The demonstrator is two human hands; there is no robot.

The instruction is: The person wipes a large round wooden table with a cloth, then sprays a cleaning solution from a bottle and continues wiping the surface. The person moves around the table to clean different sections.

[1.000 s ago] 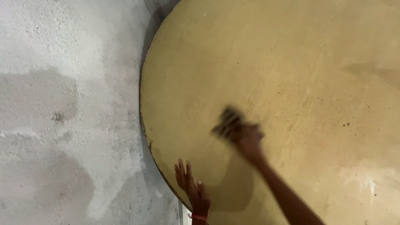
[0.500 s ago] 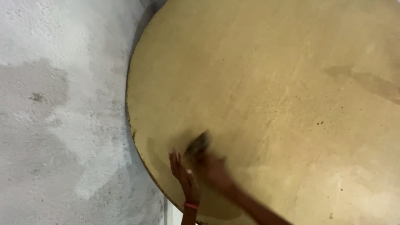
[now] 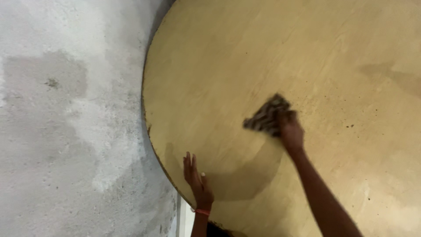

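A large round yellowish board fills most of the view, standing against a rough grey concrete wall. My right hand presses a dark crumpled cloth against the board's face, a little right of the middle. My left hand lies flat with fingers together on the board near its lower left rim; a red band circles the wrist. A darker, damp-looking patch spreads on the board between the two hands.
Rough grey concrete with lighter and darker blotches takes up the left side. Small dark specks dot the board to the right of the cloth. A pale strip shows below the rim at the bottom.
My right hand swept the cloth down-left to beside my left hand, then back up and right to the middle of the board. My left hand stayed near the rim.
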